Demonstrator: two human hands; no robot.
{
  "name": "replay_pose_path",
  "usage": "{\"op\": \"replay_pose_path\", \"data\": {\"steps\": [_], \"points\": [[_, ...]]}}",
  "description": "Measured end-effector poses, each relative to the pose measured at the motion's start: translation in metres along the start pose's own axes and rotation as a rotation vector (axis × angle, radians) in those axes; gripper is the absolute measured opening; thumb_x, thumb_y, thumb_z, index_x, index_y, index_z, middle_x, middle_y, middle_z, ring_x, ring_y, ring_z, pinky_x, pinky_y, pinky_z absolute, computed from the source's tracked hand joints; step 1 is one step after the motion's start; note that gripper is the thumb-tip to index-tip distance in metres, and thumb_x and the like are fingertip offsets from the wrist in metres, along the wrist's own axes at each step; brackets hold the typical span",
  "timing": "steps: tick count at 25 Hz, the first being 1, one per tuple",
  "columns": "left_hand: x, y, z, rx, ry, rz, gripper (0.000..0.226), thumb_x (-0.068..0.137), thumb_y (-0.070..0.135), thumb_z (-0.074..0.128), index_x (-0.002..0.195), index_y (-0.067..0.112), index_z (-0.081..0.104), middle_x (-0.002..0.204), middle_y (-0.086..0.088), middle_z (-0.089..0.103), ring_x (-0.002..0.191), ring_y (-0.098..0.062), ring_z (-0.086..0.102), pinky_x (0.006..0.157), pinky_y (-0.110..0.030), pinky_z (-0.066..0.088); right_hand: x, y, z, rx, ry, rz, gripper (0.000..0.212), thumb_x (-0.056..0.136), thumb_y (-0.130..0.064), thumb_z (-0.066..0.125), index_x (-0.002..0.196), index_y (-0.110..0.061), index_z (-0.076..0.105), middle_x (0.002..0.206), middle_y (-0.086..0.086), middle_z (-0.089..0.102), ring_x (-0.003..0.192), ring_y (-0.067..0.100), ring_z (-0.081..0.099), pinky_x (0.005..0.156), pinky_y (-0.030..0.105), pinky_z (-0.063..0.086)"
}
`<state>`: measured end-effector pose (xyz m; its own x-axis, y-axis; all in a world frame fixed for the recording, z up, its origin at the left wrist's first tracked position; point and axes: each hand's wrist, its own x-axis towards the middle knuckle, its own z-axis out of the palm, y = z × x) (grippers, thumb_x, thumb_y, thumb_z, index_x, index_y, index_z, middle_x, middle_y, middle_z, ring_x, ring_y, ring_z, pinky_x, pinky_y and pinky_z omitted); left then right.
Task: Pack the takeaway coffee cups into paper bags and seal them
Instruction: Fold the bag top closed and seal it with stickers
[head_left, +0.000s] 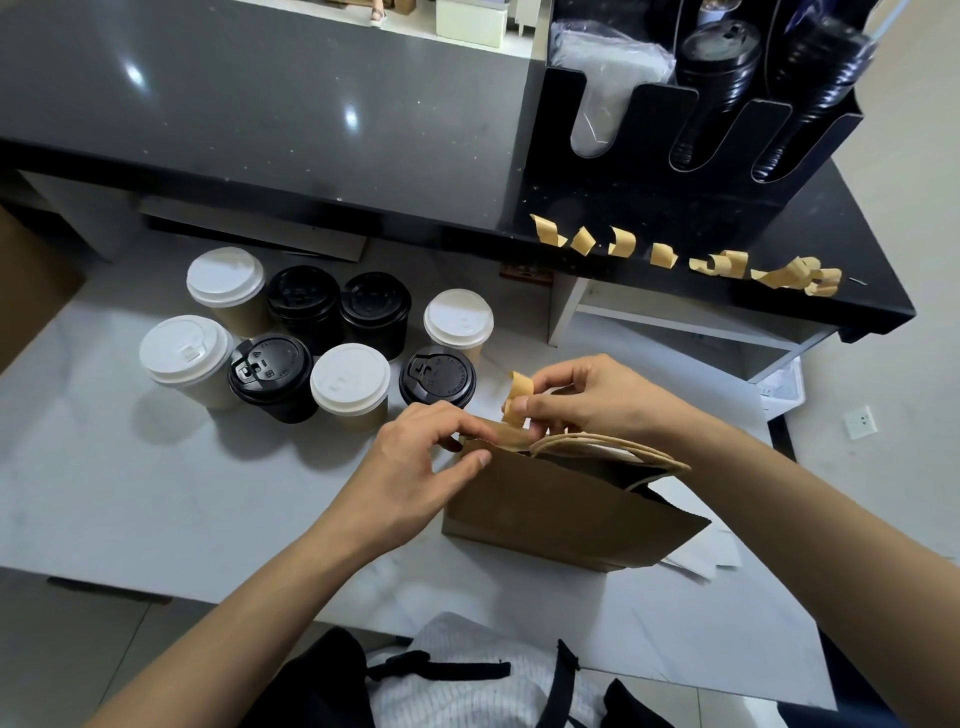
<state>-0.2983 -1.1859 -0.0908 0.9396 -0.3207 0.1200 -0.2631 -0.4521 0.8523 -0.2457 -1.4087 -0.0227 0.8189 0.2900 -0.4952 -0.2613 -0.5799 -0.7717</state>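
Beside eight lidded cups (311, 338), left hand (415, 462) fingers pinching paper bag (561, 509) rim, right hand (587, 395) fingers pinching tape strip (517, 400).

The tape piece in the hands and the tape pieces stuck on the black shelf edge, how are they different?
The tape piece is pinched in the right hand over the paper bag, beside the left hand; the shelf strips hang untouched from the black shelf edge. The held one is single; the shelf strips form a row. Both are tan and curled.
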Motion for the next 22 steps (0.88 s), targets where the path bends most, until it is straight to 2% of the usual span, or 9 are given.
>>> {"op": "replay_pose_path", "data": {"steps": [3, 5, 8, 10, 12, 14, 15, 19, 22], "points": [[-0.001, 0.004, 0.000, -0.002, 0.020, 0.030, 0.018, 0.089, 0.013, 0.075, 0.099, 0.028, 0.074, 0.093, 0.017, 0.067, 0.097, -0.011, 0.062, 0.086, -0.035, 0.051, -0.006, -0.002, -0.004, 0.064, 0.059, -0.055, 0.020, 0.096, -0.024, 0.070, 0.100, -0.005, 0.075, 0.082, 0.008, 0.078, 0.066, 0.013, 0.061, 0.068, 0.026, 0.047], [-0.001, 0.006, 0.001, -0.014, 0.028, 0.037, 0.019, 0.088, 0.010, 0.075, 0.098, 0.026, 0.075, 0.092, 0.016, 0.067, 0.095, -0.012, 0.063, 0.084, -0.035, 0.052, -0.013, -0.002, -0.010, 0.072, 0.104, -0.086, 0.017, 0.097, -0.023, 0.069, 0.099, -0.008, 0.075, 0.086, 0.004, 0.079, 0.069, 0.013, 0.064, 0.069, 0.026, 0.046], [-0.003, 0.009, 0.001, -0.059, 0.051, 0.023, 0.026, 0.086, 0.011, 0.076, 0.106, 0.027, 0.073, 0.108, 0.013, 0.064, 0.107, -0.014, 0.064, 0.091, -0.032, 0.053, -0.024, 0.006, -0.020, 0.079, 0.236, -0.108, 0.012, 0.097, -0.023, 0.068, 0.098, -0.013, 0.075, 0.088, 0.000, 0.079, 0.072, 0.011, 0.066, 0.072, 0.028, 0.048], [-0.006, 0.011, 0.002, -0.090, 0.072, -0.004, 0.043, 0.084, 0.013, 0.079, 0.122, 0.027, 0.067, 0.123, 0.009, 0.057, 0.119, -0.013, 0.059, 0.096, -0.028, 0.053, -0.032, 0.016, -0.023, 0.103, 0.332, -0.117, 0.011, 0.097, -0.020, 0.067, 0.097, -0.013, 0.075, 0.086, 0.000, 0.079, 0.074, 0.013, 0.067, 0.074, 0.030, 0.049], [-0.011, 0.009, 0.002, -0.128, 0.089, -0.066, 0.068, 0.079, 0.017, 0.085, 0.138, 0.029, 0.054, 0.131, 0.010, 0.050, 0.123, -0.010, 0.055, 0.096, -0.022, 0.053, -0.042, 0.030, -0.023, 0.164, 0.430, -0.128, 0.009, 0.097, -0.018, 0.067, 0.097, -0.014, 0.075, 0.083, 0.000, 0.079, 0.075, 0.011, 0.069, 0.072, 0.023, 0.051], [-0.018, 0.005, 0.003, -0.158, 0.080, -0.164, 0.085, 0.074, 0.021, 0.089, 0.146, 0.032, 0.045, 0.134, 0.012, 0.051, 0.122, -0.006, 0.055, 0.092, -0.018, 0.053, -0.051, 0.044, -0.021, 0.236, 0.576, -0.153, 0.008, 0.097, -0.016, 0.067, 0.095, -0.017, 0.075, 0.081, -0.002, 0.078, 0.079, 0.005, 0.071, 0.074, 0.016, 0.050], [-0.021, 0.003, 0.003, -0.159, 0.056, -0.207, 0.088, 0.072, 0.023, 0.091, 0.146, 0.034, 0.044, 0.133, 0.013, 0.053, 0.121, -0.004, 0.056, 0.092, -0.018, 0.053, -0.055, 0.050, -0.019, 0.251, 0.661, -0.164, 0.009, 0.097, -0.016, 0.067, 0.095, -0.020, 0.074, 0.082, -0.003, 0.078, 0.083, 0.006, 0.072, 0.080, 0.017, 0.050], [-0.031, 0.004, 0.005, -0.134, -0.078, -0.296, 0.080, 0.073, 0.027, 0.089, 0.141, 0.036, 0.048, 0.129, 0.019, 0.060, 0.109, 0.003, 0.064, 0.091, -0.019, 0.055, -0.067, 0.072, -0.006, 0.357, 0.887, -0.150, 0.011, 0.099, -0.016, 0.065, 0.095, -0.022, 0.074, 0.086, -0.004, 0.079, 0.093, 0.010, 0.074, 0.096, 0.029, 0.053], [-0.034, 0.007, 0.007, -0.114, -0.018, -0.327, 0.055, 0.079, 0.016, 0.082, 0.128, 0.031, 0.062, 0.118, 0.018, 0.066, 0.101, 0.004, 0.067, 0.090, -0.023, 0.057, -0.067, 0.081, 0.008, 0.484, 0.958, -0.104, 0.011, 0.099, -0.015, 0.064, 0.101, -0.012, 0.074, 0.088, -0.002, 0.079, 0.092, 0.010, 0.075, 0.099, 0.038, 0.056]]}}
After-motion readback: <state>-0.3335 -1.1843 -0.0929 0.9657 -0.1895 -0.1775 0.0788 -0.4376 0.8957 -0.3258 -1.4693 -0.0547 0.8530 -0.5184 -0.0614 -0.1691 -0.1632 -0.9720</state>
